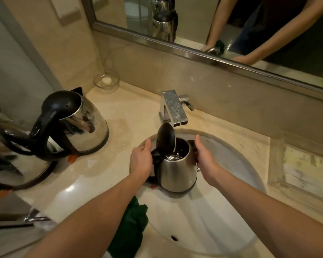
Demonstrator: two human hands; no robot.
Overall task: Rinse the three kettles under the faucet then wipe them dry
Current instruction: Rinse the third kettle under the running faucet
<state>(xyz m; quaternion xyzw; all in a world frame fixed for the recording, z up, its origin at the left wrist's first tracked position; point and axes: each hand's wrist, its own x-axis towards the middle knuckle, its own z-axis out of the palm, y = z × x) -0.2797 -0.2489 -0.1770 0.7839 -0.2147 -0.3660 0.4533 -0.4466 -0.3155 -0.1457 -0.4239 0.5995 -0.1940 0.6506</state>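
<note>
Now we grip the kettle (179, 172), likely slick and water-heavy: left hand (141, 162) on handle (154, 170), 9 o'clock; right hand (206, 159) clasping, 3 o'clock.

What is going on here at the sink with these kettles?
A person holds a small steel kettle upright in the sink, below the faucet, with its lid raised. The left hand grips its handle side and the right hand holds its body. Some water glints inside. Two other kettles stand on the counter at the left, and a green cloth lies on the sink's front rim.
</note>
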